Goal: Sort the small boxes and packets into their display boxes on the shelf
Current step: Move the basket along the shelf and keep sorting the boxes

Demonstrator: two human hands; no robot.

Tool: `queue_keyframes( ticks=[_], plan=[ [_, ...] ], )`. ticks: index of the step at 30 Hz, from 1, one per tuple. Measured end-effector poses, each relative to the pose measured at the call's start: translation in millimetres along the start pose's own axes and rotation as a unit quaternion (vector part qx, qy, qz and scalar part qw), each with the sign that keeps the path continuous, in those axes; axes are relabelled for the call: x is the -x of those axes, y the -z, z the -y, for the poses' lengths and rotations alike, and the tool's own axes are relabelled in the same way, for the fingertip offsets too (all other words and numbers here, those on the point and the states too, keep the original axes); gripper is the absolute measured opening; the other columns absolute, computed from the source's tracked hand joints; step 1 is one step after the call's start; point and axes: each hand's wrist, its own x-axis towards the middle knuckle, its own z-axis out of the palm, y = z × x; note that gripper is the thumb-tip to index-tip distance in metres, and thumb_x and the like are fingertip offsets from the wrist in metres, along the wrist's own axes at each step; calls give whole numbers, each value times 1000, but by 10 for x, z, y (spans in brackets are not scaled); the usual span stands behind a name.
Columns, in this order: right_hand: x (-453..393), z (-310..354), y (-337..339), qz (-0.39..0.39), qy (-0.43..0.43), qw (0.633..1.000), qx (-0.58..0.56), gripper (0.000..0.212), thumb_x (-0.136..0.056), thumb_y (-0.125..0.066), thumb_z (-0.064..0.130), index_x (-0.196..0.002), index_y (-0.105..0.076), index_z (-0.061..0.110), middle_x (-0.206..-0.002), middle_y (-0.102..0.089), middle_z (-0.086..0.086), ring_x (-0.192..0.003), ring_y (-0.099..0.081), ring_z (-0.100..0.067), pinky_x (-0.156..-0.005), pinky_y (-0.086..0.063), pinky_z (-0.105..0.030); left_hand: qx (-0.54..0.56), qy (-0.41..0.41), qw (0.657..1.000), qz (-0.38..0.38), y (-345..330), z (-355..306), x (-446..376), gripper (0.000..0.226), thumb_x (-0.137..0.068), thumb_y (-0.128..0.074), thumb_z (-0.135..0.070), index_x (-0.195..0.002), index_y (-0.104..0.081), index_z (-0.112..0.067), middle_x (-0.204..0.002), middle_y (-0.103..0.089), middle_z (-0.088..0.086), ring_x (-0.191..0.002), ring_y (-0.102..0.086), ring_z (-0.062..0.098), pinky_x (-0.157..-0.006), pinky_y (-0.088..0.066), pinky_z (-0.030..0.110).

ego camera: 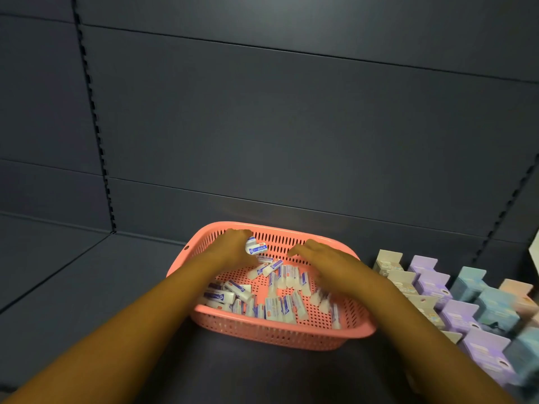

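A pink perforated basket (262,336) sits on the dark shelf, holding several small white-and-blue packets (280,307). My left hand (233,247) reaches over the basket's far left side and is shut on a few white-and-blue packets (255,247). My right hand (320,255) hovers over the basket's right half, palm down with fingers slightly spread; nothing shows in it. Rows of display boxes (463,313) in grey, purple, blue and peach stand to the right of the basket.
The dark shelf surface (87,287) spreads to the left of the basket. A dark back panel (291,126) with slotted uprights rises behind it. A white object (535,252) shows at the right edge.
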Motion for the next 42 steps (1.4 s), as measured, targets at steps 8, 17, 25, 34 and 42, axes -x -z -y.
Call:
queue_keyframes(
  ticks=[8, 17, 25, 34, 42],
  plan=[
    [-218, 92, -38, 124, 81, 986, 81, 103, -69, -72, -1, -139, -18, 51, -136, -30, 8, -91, -52, -12, -64, -55, -27, 26, 36, 996, -83, 92, -47, 62, 21, -81, -70, -33, -99, -61, -24, -89, -68, -6, -68, -62, 8, -59, -53, 26],
    [-484, 204, -178, 163, 118, 974, 105, 116, -65, -78, 2, -144, -5, 45, -141, -20, 7, -107, -47, -18, -72, -55, -32, 56, 37, 991, -113, 84, 130, 120, 26, -75, -72, -36, -95, -61, -24, -86, -66, -7, -72, -61, 10, -65, -54, 31],
    [-655, 232, -170, 200, 111, 972, 54, 90, -61, -86, 28, -125, -24, 36, -119, -32, 6, -97, -51, -17, -79, -54, -40, 93, 47, 988, -111, 50, 170, 120, 27, -77, -72, -36, -98, -61, -24, -89, -67, -6, -74, -62, 10, -66, -54, 29],
    [-673, 176, -165, 214, 59, 975, -2, 76, -63, -84, 31, -118, -32, 28, -114, -46, 4, -96, -54, -18, -77, -52, -35, 99, 49, 988, -109, 54, 170, 162, 30, -81, -72, -38, -105, -60, -24, -95, -67, -6, -77, -63, 9, -65, -53, 25],
    [-598, 136, -253, 195, 15, 980, -28, 69, -66, -83, 28, -117, -37, 23, -112, -55, 0, -97, -56, -18, -76, -49, -30, 88, 50, 989, -111, 41, 185, 168, 27, -80, -71, -39, -100, -60, -24, -92, -67, -7, -75, -62, 10, -67, -56, 31]
  ],
)
